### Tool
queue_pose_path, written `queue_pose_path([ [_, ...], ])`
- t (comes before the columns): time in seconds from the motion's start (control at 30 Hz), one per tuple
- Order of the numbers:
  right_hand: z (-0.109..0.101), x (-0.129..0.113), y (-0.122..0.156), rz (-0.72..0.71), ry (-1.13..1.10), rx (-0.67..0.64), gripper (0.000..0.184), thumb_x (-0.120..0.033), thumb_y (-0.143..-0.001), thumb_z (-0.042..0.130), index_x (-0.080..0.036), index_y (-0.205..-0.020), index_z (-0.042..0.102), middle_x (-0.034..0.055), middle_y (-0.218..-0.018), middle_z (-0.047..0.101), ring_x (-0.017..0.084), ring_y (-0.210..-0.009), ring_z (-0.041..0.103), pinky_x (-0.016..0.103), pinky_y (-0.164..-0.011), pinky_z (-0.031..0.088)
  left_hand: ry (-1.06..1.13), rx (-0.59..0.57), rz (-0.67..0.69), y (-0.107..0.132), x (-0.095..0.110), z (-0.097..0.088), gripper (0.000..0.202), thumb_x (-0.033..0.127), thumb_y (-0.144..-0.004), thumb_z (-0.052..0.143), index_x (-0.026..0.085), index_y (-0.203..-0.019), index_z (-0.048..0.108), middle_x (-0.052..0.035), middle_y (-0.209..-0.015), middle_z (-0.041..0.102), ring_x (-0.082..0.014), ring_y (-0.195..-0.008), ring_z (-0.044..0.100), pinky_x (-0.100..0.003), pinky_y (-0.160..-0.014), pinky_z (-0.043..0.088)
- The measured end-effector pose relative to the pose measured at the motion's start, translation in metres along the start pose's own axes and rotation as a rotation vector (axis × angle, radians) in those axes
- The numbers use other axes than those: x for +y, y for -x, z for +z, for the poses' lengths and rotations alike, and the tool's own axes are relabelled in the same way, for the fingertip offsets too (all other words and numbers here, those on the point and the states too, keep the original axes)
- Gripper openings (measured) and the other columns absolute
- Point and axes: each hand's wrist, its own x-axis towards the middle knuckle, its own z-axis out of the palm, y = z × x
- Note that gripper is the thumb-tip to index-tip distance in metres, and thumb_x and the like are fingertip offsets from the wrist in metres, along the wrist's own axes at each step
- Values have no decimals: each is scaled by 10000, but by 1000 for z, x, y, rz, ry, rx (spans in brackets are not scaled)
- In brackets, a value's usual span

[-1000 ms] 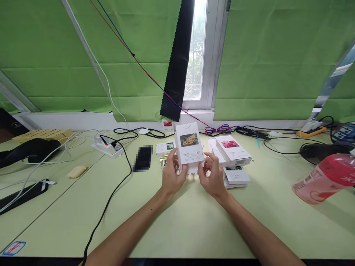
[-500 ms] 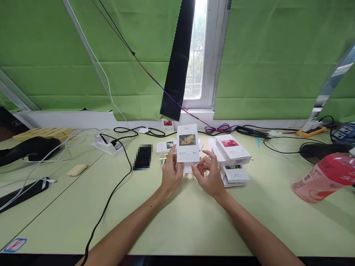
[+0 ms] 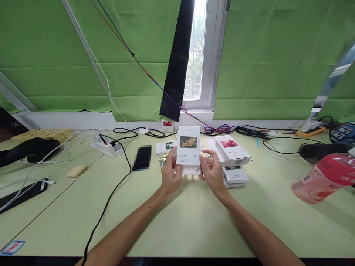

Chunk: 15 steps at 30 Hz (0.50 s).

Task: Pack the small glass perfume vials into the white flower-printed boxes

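A white box [image 3: 189,156] printed with a yellow-flower picture is held up above the table, its front facing me. My left hand [image 3: 171,173] grips its left edge, thumb at the lower front. At the lower right edge, my right hand [image 3: 212,172] has its thumb and bent fingers against the box; some fingertips are hidden. Just right of my right hand lies a white box with a pink-flower picture [image 3: 232,146], resting over a white box with a green picture [image 3: 235,175]. Behind my left hand are another small white box [image 3: 164,148] and shiny gold pieces [image 3: 162,160].
A pixelated dark rectangle [image 3: 142,158] lies left of the hands. Farther left are a black cable [image 3: 111,195], a power strip [image 3: 107,147] and a cream oval case [image 3: 76,171]. A pink bottle [image 3: 323,177] stands at the right. Cables [image 3: 252,132] run along the back.
My right hand has closed in from beside the box onto its lower right edge. The box has shifted slightly down and right, showing more of its white lower end.
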Motion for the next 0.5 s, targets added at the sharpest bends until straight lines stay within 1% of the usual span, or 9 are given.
queue_pose_path([
  [0.13, 0, -1, -2, 28, -2, 6, 435, -594, -889, 637, -248, -1096, 473, -113, -567, 553, 72, -315, 428, 180, -301, 336, 4, 16, 20, 0, 1, -1, 489, 280, -970, 523, 173, -1445, 479, -95, -1052, 783, -164, -823, 725, -238, -629, 551],
  [0.3, -1, -1, -2, 39, -26, 27, 432, -588, -878, 654, -248, -1090, 491, -113, -559, 528, 71, -325, 410, 182, -302, 339, -64, 57, 114, 0, 0, -2, 415, 229, -958, 525, 189, -1363, 608, -80, -1076, 778, -134, -727, 687, -223, -581, 539],
  [0.43, -1, -3, -1, 54, -26, 63, 425, -586, -869, 666, -245, -1063, 502, -104, -586, 503, 78, -376, 423, 184, -325, 351, -91, 30, 220, 0, 0, -3, 398, 151, -940, 492, 189, -1288, 680, -58, -1049, 786, -114, -644, 650, -232, -575, 537],
  [0.5, -1, -3, -2, 47, -11, 96, 429, -581, -862, 675, -244, -1063, 501, -100, -620, 487, 83, -418, 446, 182, -345, 354, -77, 6, 269, -1, 0, -3, 395, 127, -931, 489, 190, -1260, 699, -48, -1024, 792, -115, -656, 663, -231, -594, 545],
])
